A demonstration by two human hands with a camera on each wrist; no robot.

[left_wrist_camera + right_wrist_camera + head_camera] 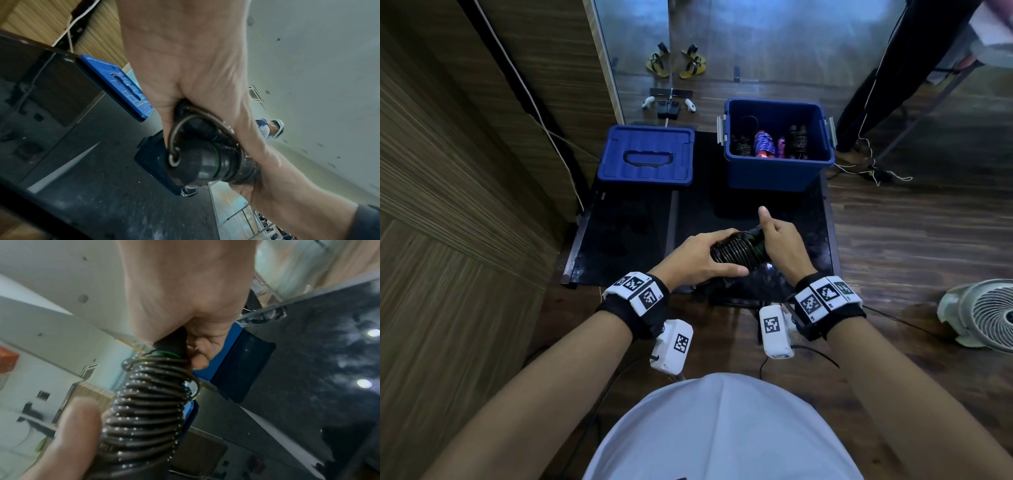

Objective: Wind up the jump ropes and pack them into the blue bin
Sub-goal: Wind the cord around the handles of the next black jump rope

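- both hands hold one black jump rope (738, 251), its cord wound in tight coils round the handles, above the near edge of the black table (630, 222)
- left hand (697, 255) wraps the coiled end
- right hand (782, 241) grips the other end, thumb raised
- blue bin (770, 174) at the far right corner holds other wound ropes
- blue lid (647, 154) lies at the far left corner
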